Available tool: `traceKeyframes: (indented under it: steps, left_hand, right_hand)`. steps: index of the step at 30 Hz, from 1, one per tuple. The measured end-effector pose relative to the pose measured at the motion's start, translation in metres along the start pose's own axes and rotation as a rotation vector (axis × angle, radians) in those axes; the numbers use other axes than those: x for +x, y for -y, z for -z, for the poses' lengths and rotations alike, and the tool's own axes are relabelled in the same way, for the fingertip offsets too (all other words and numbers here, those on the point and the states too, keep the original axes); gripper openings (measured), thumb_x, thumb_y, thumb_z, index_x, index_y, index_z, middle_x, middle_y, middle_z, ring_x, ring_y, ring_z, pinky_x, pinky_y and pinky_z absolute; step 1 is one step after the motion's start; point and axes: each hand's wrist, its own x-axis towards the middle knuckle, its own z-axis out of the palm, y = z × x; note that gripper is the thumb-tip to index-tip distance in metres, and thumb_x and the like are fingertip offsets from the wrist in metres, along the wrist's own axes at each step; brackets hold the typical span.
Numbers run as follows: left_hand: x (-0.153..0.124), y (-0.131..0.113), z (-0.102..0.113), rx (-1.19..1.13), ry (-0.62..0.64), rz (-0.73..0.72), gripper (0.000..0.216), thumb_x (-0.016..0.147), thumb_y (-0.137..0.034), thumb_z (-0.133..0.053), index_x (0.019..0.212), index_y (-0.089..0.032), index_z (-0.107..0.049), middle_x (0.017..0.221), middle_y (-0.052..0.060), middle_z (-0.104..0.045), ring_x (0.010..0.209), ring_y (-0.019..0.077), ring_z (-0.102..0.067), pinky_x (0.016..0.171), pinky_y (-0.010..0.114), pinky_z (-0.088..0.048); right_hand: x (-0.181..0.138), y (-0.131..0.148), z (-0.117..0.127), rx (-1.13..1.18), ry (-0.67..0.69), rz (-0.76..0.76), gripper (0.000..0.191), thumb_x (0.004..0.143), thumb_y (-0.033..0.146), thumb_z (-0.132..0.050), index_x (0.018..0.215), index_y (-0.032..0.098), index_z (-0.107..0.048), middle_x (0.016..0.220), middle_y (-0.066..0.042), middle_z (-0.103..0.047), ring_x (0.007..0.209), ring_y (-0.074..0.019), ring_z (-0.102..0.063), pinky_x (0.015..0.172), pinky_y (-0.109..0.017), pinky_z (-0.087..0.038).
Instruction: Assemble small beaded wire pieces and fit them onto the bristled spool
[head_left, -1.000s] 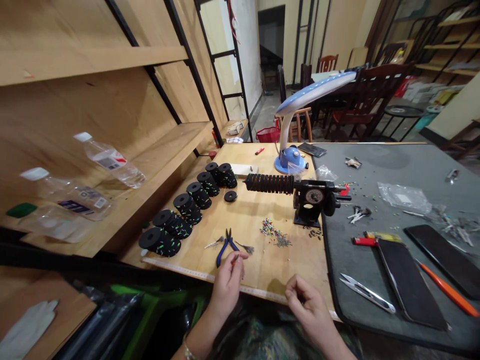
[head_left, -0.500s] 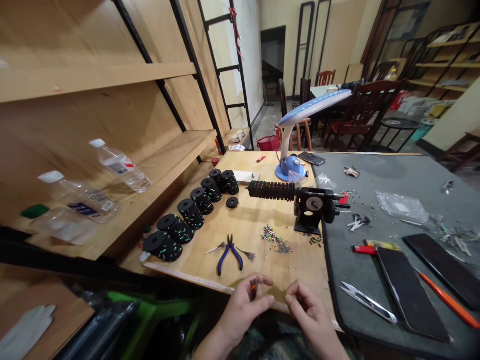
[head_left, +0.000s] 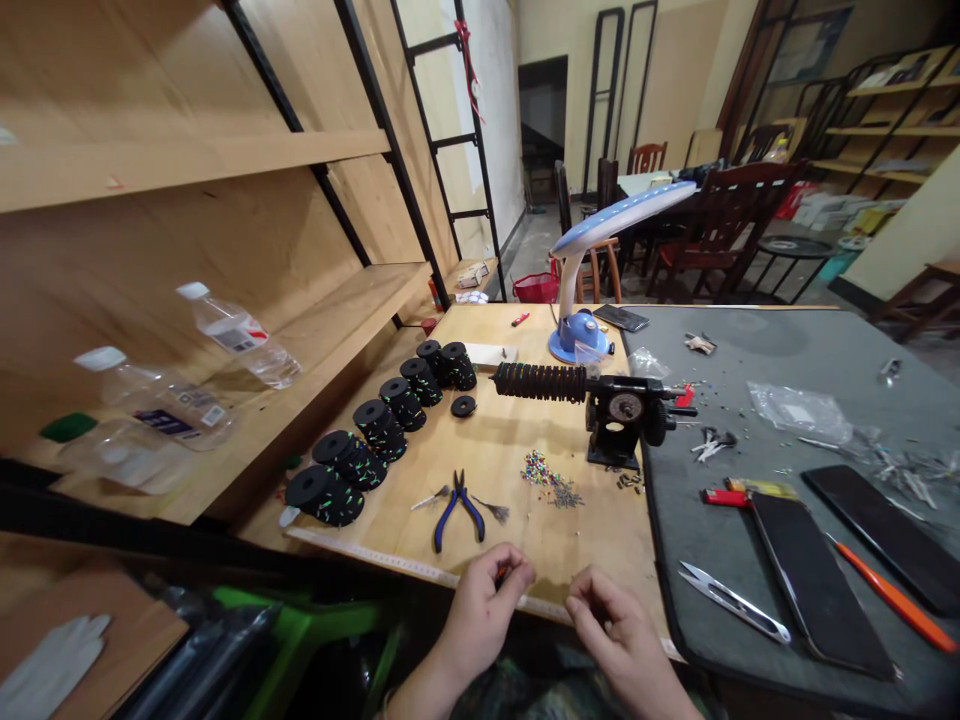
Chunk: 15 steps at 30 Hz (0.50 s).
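Clear plastic bottles [head_left: 247,340], 3 in all, were on the left shelf [head_left: 356,298]. Black spools [head_left: 380,430] flecked with green, 7 of them, ran from near to far along the left of the wooden tabletop [head_left: 480,440]. Blue-handled pliers [head_left: 441,525] lay with handles spread, just beyond the left hand [head_left: 480,610]. At the near edge, its thumb and fingers were pinched together around a small orange piece [head_left: 502,574], mostly hidden. Farther off lay multicoloured beads [head_left: 536,467] and grey slivers [head_left: 566,494]. The right hand [head_left: 611,620], apart from the left, had its thumb and fingers drawn together; whether they gripped anything, I could not tell. Beyond stood a black machine [head_left: 621,410]. Silver snips [head_left: 735,600] lay on the right mat [head_left: 720,530].
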Motion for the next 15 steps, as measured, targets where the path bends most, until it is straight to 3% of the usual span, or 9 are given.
traceKeyframes:
  steps: [2, 4, 6, 8, 12, 15]
  left_hand:
    - [-0.001, -0.002, 0.000, 0.040, -0.001, -0.019, 0.026, 0.085, -0.033, -0.054, 0.066, -0.017, -0.054, 0.059, -0.002, -0.048, 0.059, 0.0140, -0.046, 0.057, 0.023, -0.035]
    - [-0.002, -0.004, 0.000, 0.100, -0.005, -0.044, 0.025, 0.086, -0.032, -0.054, 0.066, -0.017, -0.055, 0.059, -0.002, -0.050, 0.058, 0.0140, -0.047, 0.055, 0.023, -0.035]
    - [-0.003, -0.006, 0.000, 0.179, -0.005, -0.083, 0.024, 0.087, -0.031, -0.053, 0.067, -0.017, -0.056, 0.060, -0.001, -0.053, 0.058, 0.0143, -0.048, 0.055, 0.023, -0.034]
    - [-0.005, -0.008, 0.001, 0.264, 0.005, -0.129, 0.024, 0.088, -0.029, -0.052, 0.068, -0.018, -0.057, 0.061, 0.000, -0.056, 0.058, 0.0146, -0.050, 0.055, 0.023, -0.034]
    - [-0.009, -0.010, 0.004, 0.412, 0.011, -0.206, 0.023, 0.090, -0.027, -0.050, 0.070, -0.019, -0.057, 0.063, 0.002, -0.059, 0.058, 0.0158, -0.053, 0.055, 0.025, -0.034]
    - [-0.011, -0.014, 0.009, 0.466, 0.008, -0.259, 0.020, 0.089, -0.024, -0.051, 0.072, -0.019, -0.059, 0.065, 0.003, -0.062, 0.059, 0.0168, -0.055, 0.056, 0.026, -0.034]
  right_hand:
    - [0.002, 0.003, 0.004, -0.035, 0.047, -0.016, 0.021, 0.088, 0.032, -0.049, 0.073, 0.019, -0.056, 0.062, 0.002, -0.055, 0.058, -0.0153, -0.052, 0.055, -0.025, -0.041]
    - [0.005, 0.007, 0.009, -0.054, 0.079, -0.032, 0.015, 0.086, 0.029, -0.053, 0.090, 0.018, -0.063, 0.074, -0.003, -0.065, 0.068, -0.0183, -0.060, 0.061, -0.026, -0.047]
    - [0.008, 0.013, 0.011, -0.054, 0.079, -0.018, 0.031, 0.083, 0.025, -0.056, 0.113, 0.019, -0.060, 0.100, -0.009, -0.070, 0.089, -0.0229, -0.064, 0.071, -0.030, -0.052]
    - [0.012, 0.021, 0.011, -0.046, 0.067, 0.031, 0.047, 0.081, 0.021, -0.056, 0.128, 0.020, -0.052, 0.121, -0.013, -0.064, 0.108, -0.0254, -0.060, 0.078, -0.032, -0.054]
    - [0.016, 0.034, 0.001, -0.066, 0.041, 0.139, 0.051, 0.083, 0.018, -0.053, 0.133, 0.022, -0.047, 0.133, -0.014, -0.057, 0.111, -0.0248, -0.060, 0.082, -0.034, -0.055]
    - [0.019, 0.033, -0.006, -0.043, 0.002, 0.212, 0.052, 0.084, 0.018, -0.053, 0.135, 0.023, -0.045, 0.133, -0.014, -0.055, 0.112, -0.0256, -0.059, 0.076, -0.032, -0.056]
